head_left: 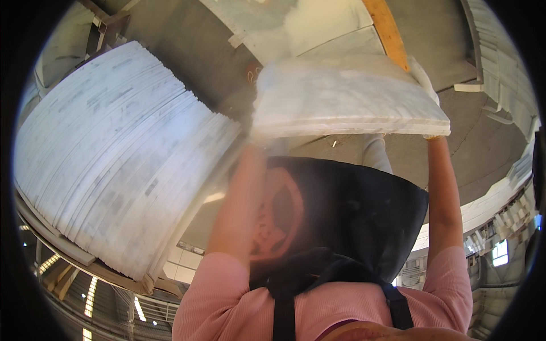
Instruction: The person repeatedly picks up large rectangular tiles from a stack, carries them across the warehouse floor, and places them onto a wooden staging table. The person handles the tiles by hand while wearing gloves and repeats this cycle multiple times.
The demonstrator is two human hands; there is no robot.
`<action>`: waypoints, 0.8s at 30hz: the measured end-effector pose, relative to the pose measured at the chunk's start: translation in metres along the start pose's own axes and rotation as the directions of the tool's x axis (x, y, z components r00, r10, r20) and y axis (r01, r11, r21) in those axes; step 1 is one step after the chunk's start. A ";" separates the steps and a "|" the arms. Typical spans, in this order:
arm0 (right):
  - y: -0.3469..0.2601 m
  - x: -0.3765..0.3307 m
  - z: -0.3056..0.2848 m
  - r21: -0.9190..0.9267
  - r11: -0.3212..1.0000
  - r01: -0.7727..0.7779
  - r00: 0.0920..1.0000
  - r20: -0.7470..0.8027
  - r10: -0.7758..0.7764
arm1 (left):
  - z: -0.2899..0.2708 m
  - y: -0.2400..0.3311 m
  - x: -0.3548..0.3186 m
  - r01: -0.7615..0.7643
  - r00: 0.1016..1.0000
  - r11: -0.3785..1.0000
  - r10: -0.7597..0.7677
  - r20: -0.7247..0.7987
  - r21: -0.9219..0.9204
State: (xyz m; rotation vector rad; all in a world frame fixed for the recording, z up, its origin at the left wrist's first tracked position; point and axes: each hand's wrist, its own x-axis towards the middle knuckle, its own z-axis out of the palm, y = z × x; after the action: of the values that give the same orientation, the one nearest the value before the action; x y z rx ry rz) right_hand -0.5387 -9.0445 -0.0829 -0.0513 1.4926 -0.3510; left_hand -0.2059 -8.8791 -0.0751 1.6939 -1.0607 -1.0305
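Note:
In front of me, two white marble slabs (352,96) with grey veining are held level, one on top of the other. My right hand (424,82), in a white glove, is closed on their right end, fingers along the side. At the left end my left hand (259,133) grips the slabs; it is blurred and mostly hidden by their edge. Both arms reach straight out beyond my black apron (364,210). Left of the slabs stands a long row of similar marble slabs (114,153), packed tightly on edge.
Wooden boards (48,227) lie beneath the slab row. Beyond the held slabs are a pale flat surface (330,23) and an orange-brown wooden strip (389,31). More stacked pale pieces (500,57) line the right side. The concrete floor (472,148) shows on the right.

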 end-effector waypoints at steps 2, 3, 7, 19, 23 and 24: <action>0.004 0.004 0.004 -0.004 0.999 0.048 0.997 -0.062 -0.048 | 0.001 -0.001 -0.001 -0.006 1.000 1.000 0.006 0.000 0.000; 0.007 0.008 0.003 -0.009 0.997 0.080 0.995 -0.065 -0.080 | 0.001 -0.002 -0.001 -0.005 1.000 1.000 0.005 0.003 0.002; 0.021 0.026 -0.005 -0.025 0.982 0.190 0.979 -0.065 -0.191 | 0.002 -0.013 -0.001 -0.014 1.000 1.000 0.013 0.013 0.002; 0.036 0.038 -0.025 -0.014 0.988 0.156 0.986 -0.060 -0.157 | 0.002 -0.027 0.005 0.018 0.998 1.000 -0.018 0.054 -0.003; 0.037 0.031 -0.035 -0.013 0.990 0.143 0.989 -0.046 -0.143 | 0.003 -0.034 0.006 0.049 0.996 0.999 -0.049 0.069 0.001; 0.037 0.030 -0.038 -0.012 0.990 0.138 0.989 -0.046 -0.138 | 0.004 -0.036 0.007 0.060 0.995 0.998 -0.059 0.078 -0.010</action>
State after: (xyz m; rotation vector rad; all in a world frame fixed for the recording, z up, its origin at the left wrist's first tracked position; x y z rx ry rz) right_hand -0.5676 -9.0104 -0.1242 -0.1547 1.5409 -0.4599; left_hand -0.1998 -8.8773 -0.1114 1.6963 -1.0560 -1.1473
